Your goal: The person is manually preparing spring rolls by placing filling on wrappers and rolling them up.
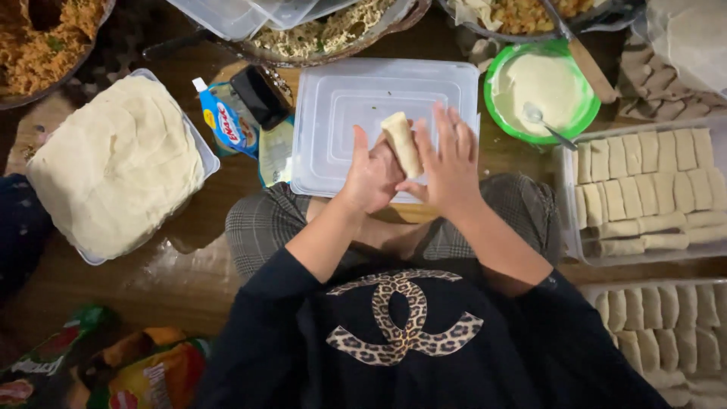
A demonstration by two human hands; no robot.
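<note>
Hands first: left hand (371, 178) and right hand (448, 163) met over an upturned clear plastic lid (341, 113), a pale pastry roll (402, 143) caught between them. The left palm cupped the roll from below and the side; the right hand lay against its other flank with fingers (454, 132) spread and straight, pressing rather than pinching. The roll stood tilted, its upper end poking out above both hands.

Handling, by judgement: light, soft, thin-skinned; the wrapper looked liable to tear or unroll if squeezed at one point (a seam could not be made out). Best held along its full length with flat palms, not by the ends.

Near items:
- Green bowl (583, 113) of white paste with a spoon (541, 123), to the right of the lid.
- Clear tray (566, 163) of finished rolls in rows, far right; a second tray (598, 288) of the same kind below it.
- Stack of pale wrapper sheets (113, 163) on a flat container, well to the left.
- Blue-and-white squeeze pack (223, 117) and a dark phone-like object (261, 95), just left of the lid.
- Pans of cooked filling (38, 45) along the top edge.
- Snack bags (113, 363), lower left.

All rested on a brown wooden floor (182, 280), the person seated cross-legged.
</note>
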